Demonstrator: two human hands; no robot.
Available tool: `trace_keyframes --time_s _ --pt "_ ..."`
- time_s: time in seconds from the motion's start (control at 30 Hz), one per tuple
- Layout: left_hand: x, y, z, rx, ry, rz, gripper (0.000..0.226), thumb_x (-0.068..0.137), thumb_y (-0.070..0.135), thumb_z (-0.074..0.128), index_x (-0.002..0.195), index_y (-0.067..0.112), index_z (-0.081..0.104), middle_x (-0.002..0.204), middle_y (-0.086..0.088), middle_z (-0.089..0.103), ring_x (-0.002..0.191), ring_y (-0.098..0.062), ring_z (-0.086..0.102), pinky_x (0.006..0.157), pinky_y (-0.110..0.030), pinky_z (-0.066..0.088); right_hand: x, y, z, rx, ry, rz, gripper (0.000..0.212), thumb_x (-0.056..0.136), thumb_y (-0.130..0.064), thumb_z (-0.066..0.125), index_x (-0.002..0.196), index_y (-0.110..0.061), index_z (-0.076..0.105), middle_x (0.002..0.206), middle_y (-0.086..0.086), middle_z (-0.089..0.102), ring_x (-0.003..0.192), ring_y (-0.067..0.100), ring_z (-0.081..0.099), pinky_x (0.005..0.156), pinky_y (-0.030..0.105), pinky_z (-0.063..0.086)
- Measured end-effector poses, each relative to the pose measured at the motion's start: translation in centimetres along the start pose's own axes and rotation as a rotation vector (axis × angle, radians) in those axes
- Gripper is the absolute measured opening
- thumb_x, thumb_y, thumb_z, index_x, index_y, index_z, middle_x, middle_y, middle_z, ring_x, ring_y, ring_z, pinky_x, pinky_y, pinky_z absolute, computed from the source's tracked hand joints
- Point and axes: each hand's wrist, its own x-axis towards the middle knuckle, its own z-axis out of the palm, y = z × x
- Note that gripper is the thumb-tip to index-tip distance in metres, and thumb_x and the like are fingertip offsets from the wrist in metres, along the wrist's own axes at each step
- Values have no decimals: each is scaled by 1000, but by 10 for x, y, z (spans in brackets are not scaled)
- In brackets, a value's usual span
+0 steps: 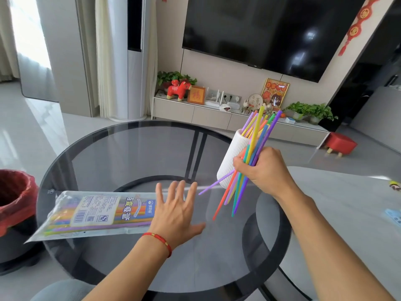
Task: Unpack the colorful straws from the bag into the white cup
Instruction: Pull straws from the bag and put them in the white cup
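Right hand (263,168) grips a straw bundle (256,148) beside the cup (233,158); left hand (178,210), fingers spread wide, lies at the bag's (97,213) open end, near the table (130,148) centre.

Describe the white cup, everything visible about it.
The white cup is a tall, ribbed cylinder with a matte look, perhaps ceramic or plastic. It looks tilted, mouth toward the upper right, above the round glass table; whether its base touches the glass is unclear. Some colorful straws poke out of its mouth. The right hand grips a bundle of straws just in front of it, hiding part of its right side.
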Motion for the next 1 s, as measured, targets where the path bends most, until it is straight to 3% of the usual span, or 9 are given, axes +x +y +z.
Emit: trace_keyframes --time_s 0.13,0.2,0.27,0.33,0.4,0.57,0.7,0.87,1.0 --pt "7 29 -14 -551 65 90 109 72 82 52 155 23 13 150 1 39 138 -21 34 120 -45 24 -5 -16 11 229 -20 -41 20 89 -30 78 70 -27 73 81 -4 78 78 16 79 68 31 66" --pt "9 42 -15 -792 28 55 94 75 76 61 148 29 25 134 6 50 120 -15 44 103 -29 39 -9 -21 19 342 -25 -34 14 86 -29 77 75 -21 74 80 -3 78 73 12 77 65 25 63" --pt "9 51 -14 -916 20 -10 64 79 65 68 127 31 42 107 6 59 95 -11 52 77 -19 44 -12 -23 29 363 -43 -25 14 87 -26 78 74 -21 74 75 -2 77 68 11 76 62 21 59" --pt "9 58 -13 -1030 50 -34 29 86 47 69 98 27 51 80 7 58 68 -9 51 60 -23 44 -16 -22 39 339 -48 -24 14 88 -26 80 77 -20 73 73 -1 75 69 14 75 61 24 60" --pt "9 60 -12 -1118 72 -39 27 93 31 62 75 21 45 61 8 48 54 -11 39 54 -30 39 -21 -20 48 335 -50 -3 17 85 -33 78 82 -18 73 76 0 74 74 20 75 64 33 64" --pt "9 60 -12 -1140 70 -15 25 98 35 59 85 14 53 74 -14 61 67 -33 55 61 -42 48 -28 -14 55 490 -92 43 16 87 -34 71 86 -18 67 80 -2 69 76 11 70 69 27 59" --pt "10 59 -9 -1121 93 -75 32 92 32 66 75 15 46 62 -3 54 54 -18 45 50 -28 40 -26 -21 55 728 -76 43 15 94 -24 70 86 -11 66 78 2 70 74 14 71 71 25 58" --pt "8 60 -11 -1162 69 -95 28 92 32 66 77 16 49 71 -11 60 57 -16 48 53 -29 43 -28 -34 57 943 -74 58 21 97 -22 70 80 -14 62 62 8 57 57 22 56 63 34 55" --pt "7 63 -11 -1218 77 -134 30 91 33 68 76 13 51 71 -16 57 63 -33 50 62 -49 50 -29 -43 59 1085 -110 134 31 95 -30 73 71 -22 55 55 -1 43 45 15 42 50 28 41"
